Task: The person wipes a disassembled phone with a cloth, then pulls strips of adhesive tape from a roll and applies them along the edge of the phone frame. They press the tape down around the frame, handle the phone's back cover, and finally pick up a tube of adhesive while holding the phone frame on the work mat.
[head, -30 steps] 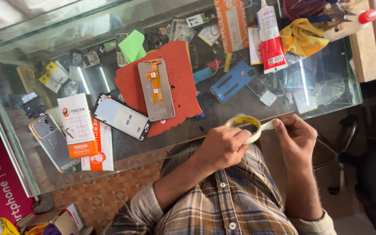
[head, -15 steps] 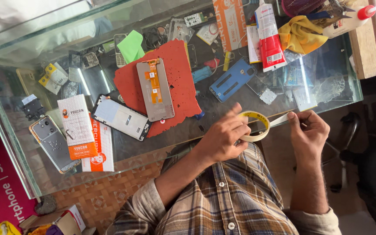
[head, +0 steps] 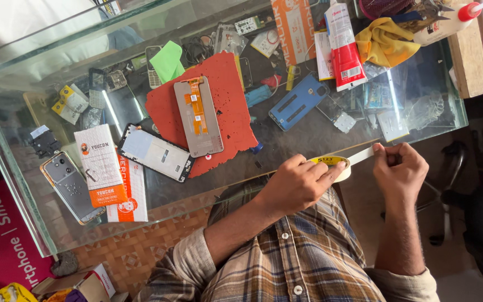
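My left hand [head: 297,184] grips a roll of pale tape [head: 336,164] with a yellow core, just past the near edge of the glass counter [head: 308,140]. My right hand [head: 401,168] pinches the free end of the tape strip [head: 361,155], which is drawn out a short way to the right of the roll. Further in on the counter, a phone display panel [head: 198,116] with an orange flex cable lies on a red mat [head: 225,100]. Both hands are off the mat and the panel.
A phone frame [head: 155,152] lies left of the mat, beside white-and-orange boxes [head: 100,165] and a phone back [head: 71,185]. A blue phone cover [head: 298,102], a red-and-white glue tube [head: 343,45], a yellow cloth [head: 384,42] and a wooden block [head: 470,59] sit to the right.
My right hand has moved rightwards away from the roll, pulling out a strip of tape. My left hand has kept hold of the roll and turned it a little.
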A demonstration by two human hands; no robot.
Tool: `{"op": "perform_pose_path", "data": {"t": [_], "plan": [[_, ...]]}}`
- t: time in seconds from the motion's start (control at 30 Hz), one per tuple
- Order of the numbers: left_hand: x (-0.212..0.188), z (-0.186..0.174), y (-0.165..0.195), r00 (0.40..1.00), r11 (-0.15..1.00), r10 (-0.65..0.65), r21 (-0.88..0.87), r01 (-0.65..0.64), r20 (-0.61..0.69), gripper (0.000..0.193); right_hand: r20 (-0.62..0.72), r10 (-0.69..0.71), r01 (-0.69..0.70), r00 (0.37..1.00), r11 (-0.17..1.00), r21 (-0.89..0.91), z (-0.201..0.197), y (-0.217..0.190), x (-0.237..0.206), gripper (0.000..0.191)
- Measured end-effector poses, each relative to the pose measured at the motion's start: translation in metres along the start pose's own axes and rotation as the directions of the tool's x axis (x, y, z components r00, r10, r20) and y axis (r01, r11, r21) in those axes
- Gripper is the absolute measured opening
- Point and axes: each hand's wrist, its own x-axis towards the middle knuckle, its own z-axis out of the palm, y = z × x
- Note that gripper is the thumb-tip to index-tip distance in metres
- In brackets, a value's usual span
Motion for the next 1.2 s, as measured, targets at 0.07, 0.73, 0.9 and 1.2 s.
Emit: {"op": "perform_pose_path", "data": {"t": [0.07,0.73,0.9,1.2], "plan": [[0.002,0.000,0.001,1.000,1.000,-0.004,0.006,0.004,-0.004,0.047,0.005,0.007,-0.007,1.000,1.000,-0.010,-0.001,0.002,0.001,0.028],[0.004,-0.004,-0.001,1.000,1.000,-0.002,-0.006,0.002,-0.008,0.046,0.125,0.439,-0.456,0.890,0.868,0.197,-0.006,0.004,0.010,0.057],[0.004,-0.005,0.000,1.000,1.000,0.005,0.002,-0.005,0.006,0.048,0.332,0.546,-0.639,0.769,0.634,0.435,0.007,0.001,0.005,0.048],[0.004,-0.001,-0.001,0.999,0.998,0.048,0.036,-0.047,-0.010,0.051,0.439,0.475,-0.647,0.763,0.545,0.534,0.030,-0.009,-0.023,0.046]]}}
